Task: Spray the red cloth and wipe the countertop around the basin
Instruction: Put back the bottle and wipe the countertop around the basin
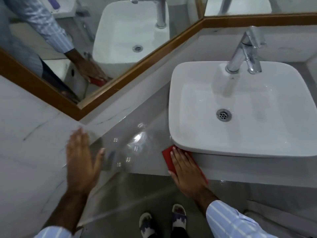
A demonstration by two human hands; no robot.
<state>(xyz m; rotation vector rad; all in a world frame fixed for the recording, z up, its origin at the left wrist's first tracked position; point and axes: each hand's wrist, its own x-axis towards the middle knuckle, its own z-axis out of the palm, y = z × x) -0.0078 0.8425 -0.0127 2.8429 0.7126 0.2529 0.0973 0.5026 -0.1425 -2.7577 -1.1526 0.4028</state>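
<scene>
A folded red cloth (pixel 167 158) lies flat on the grey countertop (pixel 137 148), at the front left corner of the white basin (pixel 240 109). My right hand (pixel 186 170) presses flat on the cloth, fingers pointing toward the basin's corner. My left hand (pixel 81 160) hovers open and blurred at the left, near the wall, fingers spread and holding nothing. No spray bottle is in view. The counter's surface to the left of the basin shines with reflections.
A chrome tap (pixel 243 54) stands at the basin's back. A wood-framed mirror (pixel 106 93) runs along the angled wall behind the counter and reflects my arm and the cloth. A marble wall is at the left. My feet (pixel 163 220) stand on the grey floor below.
</scene>
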